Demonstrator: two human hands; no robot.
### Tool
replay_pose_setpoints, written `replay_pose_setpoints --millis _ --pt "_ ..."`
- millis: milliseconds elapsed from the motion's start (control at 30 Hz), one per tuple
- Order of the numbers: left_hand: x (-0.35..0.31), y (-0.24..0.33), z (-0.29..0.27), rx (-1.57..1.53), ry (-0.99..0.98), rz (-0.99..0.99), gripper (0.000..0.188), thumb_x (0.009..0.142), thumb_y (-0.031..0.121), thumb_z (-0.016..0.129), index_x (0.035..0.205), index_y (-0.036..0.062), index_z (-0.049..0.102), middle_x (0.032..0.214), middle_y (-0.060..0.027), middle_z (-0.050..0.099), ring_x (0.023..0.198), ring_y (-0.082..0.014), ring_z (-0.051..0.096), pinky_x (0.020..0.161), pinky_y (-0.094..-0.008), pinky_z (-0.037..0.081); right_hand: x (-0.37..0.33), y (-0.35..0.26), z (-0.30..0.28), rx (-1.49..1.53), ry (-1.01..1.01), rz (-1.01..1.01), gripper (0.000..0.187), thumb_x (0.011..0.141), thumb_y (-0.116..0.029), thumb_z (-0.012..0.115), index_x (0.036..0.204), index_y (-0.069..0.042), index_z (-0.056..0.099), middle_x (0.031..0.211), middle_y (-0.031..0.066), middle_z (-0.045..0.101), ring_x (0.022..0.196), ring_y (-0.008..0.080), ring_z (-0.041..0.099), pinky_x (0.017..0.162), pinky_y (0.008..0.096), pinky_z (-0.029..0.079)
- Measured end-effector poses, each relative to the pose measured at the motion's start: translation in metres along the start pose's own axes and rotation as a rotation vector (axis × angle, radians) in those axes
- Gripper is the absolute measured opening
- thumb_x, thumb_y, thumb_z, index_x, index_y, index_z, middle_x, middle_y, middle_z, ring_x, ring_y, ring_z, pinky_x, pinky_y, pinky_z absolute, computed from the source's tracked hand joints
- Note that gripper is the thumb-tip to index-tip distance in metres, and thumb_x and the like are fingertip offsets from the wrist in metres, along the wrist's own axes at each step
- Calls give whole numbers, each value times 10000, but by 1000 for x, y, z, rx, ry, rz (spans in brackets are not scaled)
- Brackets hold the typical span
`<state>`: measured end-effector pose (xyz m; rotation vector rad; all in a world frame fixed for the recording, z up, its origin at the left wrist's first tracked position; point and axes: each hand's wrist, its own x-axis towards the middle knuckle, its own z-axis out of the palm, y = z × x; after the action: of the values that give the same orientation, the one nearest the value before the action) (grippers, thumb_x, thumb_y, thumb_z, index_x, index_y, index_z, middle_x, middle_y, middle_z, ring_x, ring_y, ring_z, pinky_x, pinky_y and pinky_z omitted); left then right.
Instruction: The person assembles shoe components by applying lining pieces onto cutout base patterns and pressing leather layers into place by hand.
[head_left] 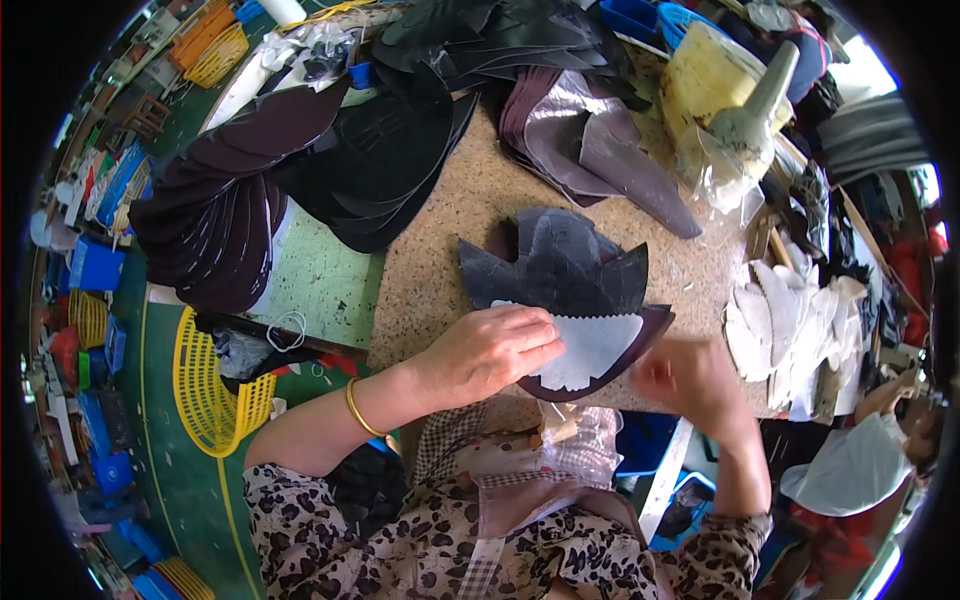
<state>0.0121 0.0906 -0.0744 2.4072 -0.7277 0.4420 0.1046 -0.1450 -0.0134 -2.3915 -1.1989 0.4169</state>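
Left hand (485,345) angled inward, fingers together over white toothed piece (600,342); right hand (692,380) blurred nearby. Couldn't tell either grip.

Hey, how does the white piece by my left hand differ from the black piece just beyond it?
Colour: the white piece is pale; the black piece is dark, with visible creases.
Edge: the white piece has a zigzag far edge; the black piece has large pointed corners.
Contact: your left hand partly covers the white piece, while most of the black piece is uncovered.
Shared: both are thin, cut pieces.
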Motion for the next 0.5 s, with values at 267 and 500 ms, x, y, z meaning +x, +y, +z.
replay_pose_setpoints --millis 267,500 --pt "10 -2 -6 9 -39 -33 134 682 52 573 801 42 633 822 -31 617 815 -189 619 675 -286 527 118 10 -27 -353 362 -311 186 717 -1 604 893 -60 623 937 64 637 859 251 590 708 306 492" --pt "5 0 3 -90 13 -24 174 703 47 594 874 37 629 891 -56 620 873 -221 613 742 -315 517 162 17 -52 -1040 165 -428 182 698 -49 541 857 -61 629 949 73 612 1067 262 502 972 423 383"
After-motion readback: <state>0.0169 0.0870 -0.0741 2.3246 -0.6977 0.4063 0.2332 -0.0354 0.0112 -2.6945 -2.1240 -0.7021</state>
